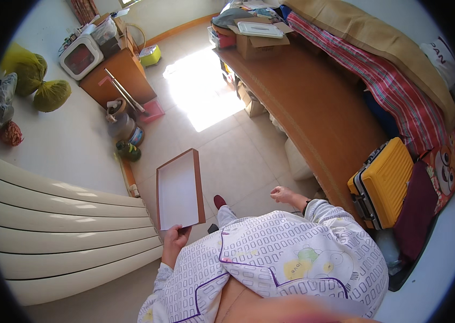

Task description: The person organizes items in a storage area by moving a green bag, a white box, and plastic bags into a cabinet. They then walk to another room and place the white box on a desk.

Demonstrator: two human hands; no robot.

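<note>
My left hand [177, 239] grips the near end of a shallow cardboard box lid or tray [179, 189]. Its inside is white and its rim brown, and its open face is turned up towards me. It is held tilted above the tiled floor, beside the white radiator [74, 230]. My right hand [286, 194] hangs out in front of me with its fingers curled in, and no object shows in it. Nearest to that hand is the edge of a long brown wooden bed or bench surface [292, 89].
Against the left wall stand a broom [124, 91], a pink dustpan [152, 112], a large plastic bottle [134, 135] and a dark green jar [128, 151]. On the wooden surface are an open cardboard carton [257, 46] and a yellow hard-shell case [387, 181]. Sunlight falls on the floor tiles [235, 157].
</note>
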